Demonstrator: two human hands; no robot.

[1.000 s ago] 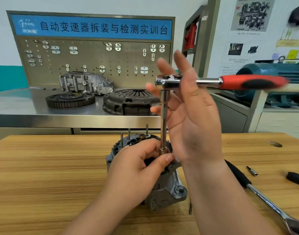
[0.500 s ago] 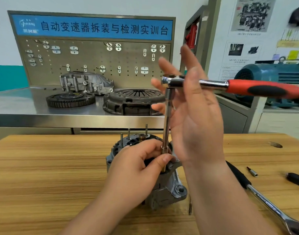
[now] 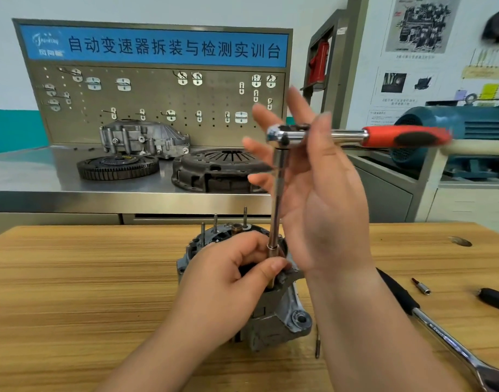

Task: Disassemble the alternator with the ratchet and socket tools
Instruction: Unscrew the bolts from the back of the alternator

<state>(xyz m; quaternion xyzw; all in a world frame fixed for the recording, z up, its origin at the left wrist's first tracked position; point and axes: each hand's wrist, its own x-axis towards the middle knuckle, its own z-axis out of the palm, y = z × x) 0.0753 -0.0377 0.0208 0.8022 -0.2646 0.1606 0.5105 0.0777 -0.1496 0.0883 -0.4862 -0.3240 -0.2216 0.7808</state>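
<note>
The grey alternator (image 3: 273,323) stands on end on the wooden table (image 3: 73,278), with several studs sticking up from its top. A long chrome extension bar (image 3: 278,193) rises from it to a ratchet with a red and black handle (image 3: 406,137) that points right. My left hand (image 3: 228,284) rests on the alternator and pinches the bar's lower end and socket. My right hand (image 3: 327,207) is at the ratchet head, thumb across the front of the shaft and fingers spread behind it.
On the table to the right lie a long chrome ratchet with a black grip (image 3: 446,332), a small bit (image 3: 420,285) and a black handle (image 3: 494,298). A loose bolt (image 3: 317,343) lies by the alternator. A steel bench (image 3: 44,176) behind carries a flywheel (image 3: 118,165) and a clutch cover (image 3: 217,171).
The red handle has swung a little out to the right and back, and my right hand has followed it. My left hand has stayed on the socket end.
</note>
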